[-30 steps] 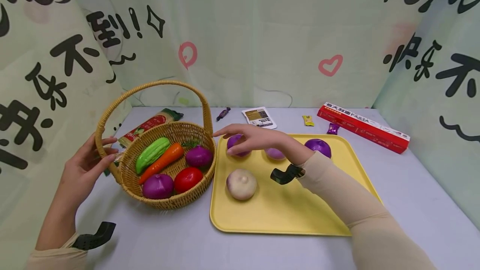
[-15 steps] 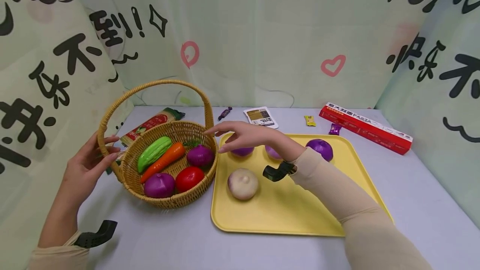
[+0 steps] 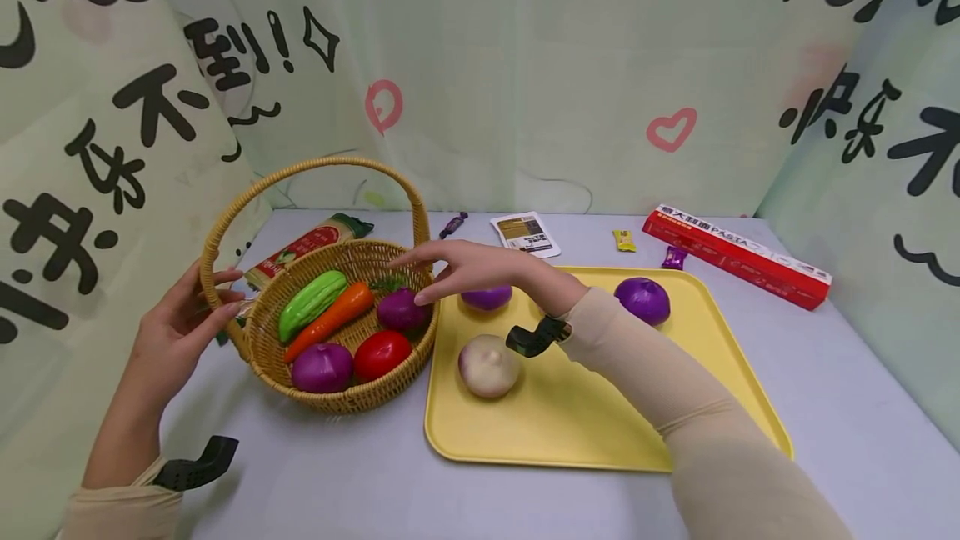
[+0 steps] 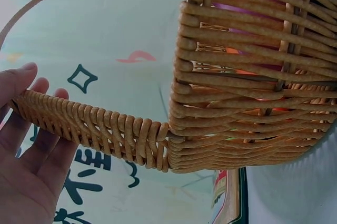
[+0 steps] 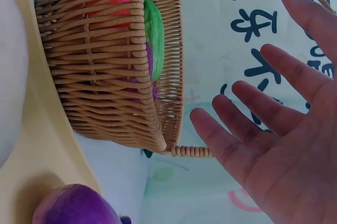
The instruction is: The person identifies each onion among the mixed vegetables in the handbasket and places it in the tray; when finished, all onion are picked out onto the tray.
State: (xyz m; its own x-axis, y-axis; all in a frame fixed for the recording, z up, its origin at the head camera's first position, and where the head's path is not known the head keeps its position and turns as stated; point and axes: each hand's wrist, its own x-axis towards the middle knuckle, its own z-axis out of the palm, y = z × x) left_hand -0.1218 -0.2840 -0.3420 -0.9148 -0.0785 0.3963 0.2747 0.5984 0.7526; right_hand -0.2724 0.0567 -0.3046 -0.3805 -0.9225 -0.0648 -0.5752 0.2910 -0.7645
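Observation:
My left hand [image 3: 174, 325] holds the left side of the wicker basket's [image 3: 341, 398] arched handle; in the left wrist view the thumb and fingers [image 4: 46, 153] lie around it. Inside the basket are a green ridged vegetable [image 3: 311, 305], an orange carrot [image 3: 333, 322], a red tomato [image 3: 382, 355] and two purple onions, one at the front [image 3: 322, 367], one at the right [image 3: 402, 309]. My right hand [image 3: 480, 267] is over the basket's right rim, fingertips above the right onion and handle base. Its fingers [image 5: 274, 108] are spread and hold nothing in the right wrist view.
A yellow tray [image 3: 577, 440] on the right bears a whitish round vegetable [image 3: 489, 366] and purple onions [image 3: 642, 301], one partly under my right arm. Behind are a red pasta box [image 3: 738, 257], a white packet [image 3: 527, 235], small wrapped candies [image 3: 624, 241] and a red-green bag [image 3: 307, 248].
My right hand has moved left from above the tray's purple onion to over the basket's right rim. The left hand stays on the handle. The view has shifted slightly.

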